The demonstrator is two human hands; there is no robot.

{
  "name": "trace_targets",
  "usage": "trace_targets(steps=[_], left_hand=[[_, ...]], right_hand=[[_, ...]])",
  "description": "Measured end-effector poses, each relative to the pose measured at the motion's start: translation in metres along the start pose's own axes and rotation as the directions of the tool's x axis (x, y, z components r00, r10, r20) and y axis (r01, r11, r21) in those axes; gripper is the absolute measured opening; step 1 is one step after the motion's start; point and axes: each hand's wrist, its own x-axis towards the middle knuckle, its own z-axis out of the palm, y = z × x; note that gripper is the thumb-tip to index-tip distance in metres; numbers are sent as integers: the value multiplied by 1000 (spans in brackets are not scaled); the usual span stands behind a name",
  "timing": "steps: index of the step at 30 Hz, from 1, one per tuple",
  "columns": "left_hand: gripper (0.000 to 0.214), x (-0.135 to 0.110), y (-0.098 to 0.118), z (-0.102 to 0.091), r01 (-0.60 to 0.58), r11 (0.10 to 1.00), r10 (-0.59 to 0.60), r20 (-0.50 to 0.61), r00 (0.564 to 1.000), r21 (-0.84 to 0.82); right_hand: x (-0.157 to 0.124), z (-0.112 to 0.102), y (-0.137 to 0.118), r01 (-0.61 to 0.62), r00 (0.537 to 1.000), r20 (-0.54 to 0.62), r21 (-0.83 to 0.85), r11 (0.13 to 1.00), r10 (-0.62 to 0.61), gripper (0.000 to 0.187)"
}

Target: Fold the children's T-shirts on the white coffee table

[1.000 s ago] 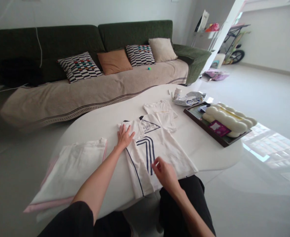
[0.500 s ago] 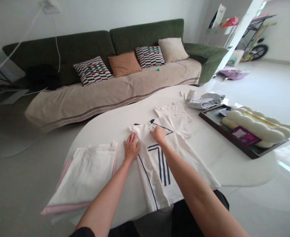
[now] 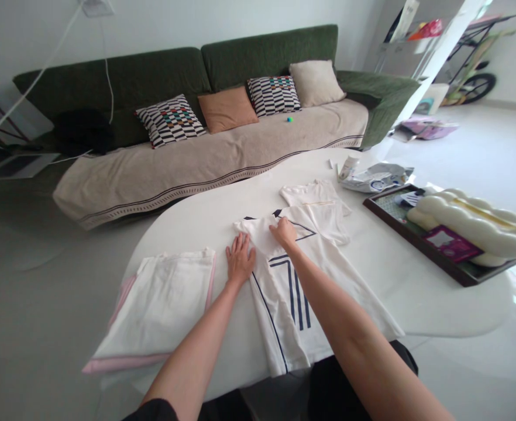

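Observation:
A white sports jersey [image 3: 284, 321] with dark blue striped digits lies on the white table [image 3: 183, 219], its left side folded inward. My left hand [image 3: 240, 259] rests flat at the jersey's left edge, fingers apart. Near the collar, my right hand [image 3: 284, 233] is closed, with curled fingers gripping the jersey's fabric; the fingertips are partly hidden. Beyond the jersey, another white garment [image 3: 308, 192] extends from under or behind it; I cannot tell which. To the left sits a folded white cloth [image 3: 170, 301] with pink edges showing beneath it.
A dark-rimmed tray [image 3: 409, 241] holds a cream, cloud-shaped box [image 3: 468, 219] and a purple packet [image 3: 453, 242]. Behind it are a silver plastic bag [image 3: 381, 177] and a small white bottle [image 3: 349, 168]. A green sofa [image 3: 161, 73] with several cushions stands across the table.
The camera view has shifted slightly, so most things appear a little farther right. Both hands keep nearly the same places on the jersey.

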Motion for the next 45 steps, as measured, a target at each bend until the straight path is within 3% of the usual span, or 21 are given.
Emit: trace_targets(steps=[6,18,20,22,25,28,30,32,34,36,37,38,40,42,43,45], left_hand=[[53,0,0,0,7,1000,-7,1,1000,10],[51,-1,5,-4,14,989,-17,14,1000,146],[53,-2,7,-5,11,984,-15,21,1000,176],[53,-2,8,-5,8,981,-12,19,1000,195],[52,-2,7,-2,-2,980,-1,14,1000,201],[52,-1,5,0,-7,979,6,8,1000,202],[52,-1,5,0,-5,980,3,8,1000,198],[52,-1,4,1,-1,982,-1,10,1000,190],[51,-1,5,0,-7,984,4,15,1000,179],[50,-2,7,-3,-26,985,23,20,1000,169],[49,-3,8,-5,-41,986,37,23,999,164],[49,-4,10,-7,-57,985,53,26,998,161],[50,-6,14,-13,-96,983,90,43,995,157],[49,-7,18,-17,-150,976,138,80,987,159],[47,-8,20,-18,-180,971,165,105,981,159],[44,-8,21,-19,-228,962,205,148,967,154]], right_hand=[[0,0,-4,57,998,4,-9,998,-57,21],[-18,-12,6,135,981,-131,-86,987,-145,34],[-42,-12,6,248,943,-200,-109,963,-266,40],[-79,-4,11,455,858,-188,-153,877,-478,42],[-149,13,35,711,696,41,-173,681,-717,48],[-213,23,70,704,709,148,-192,683,-690,56],[-247,18,92,697,717,204,-173,696,-666,63],[-271,4,109,708,693,283,-93,700,-663,70],[-284,-16,120,710,631,385,64,701,-674,73],[-279,-39,128,638,588,447,256,727,-674,64],[-267,-51,132,567,602,452,339,751,-658,54],[-250,-63,136,482,648,435,401,779,-625,44],[-200,-84,148,313,805,345,445,839,-483,36],[-137,-99,163,204,957,110,402,893,-268,35],[-105,-104,169,139,989,0,366,920,-150,35],[-48,-110,177,-21,981,-177,318,948,81,37]])
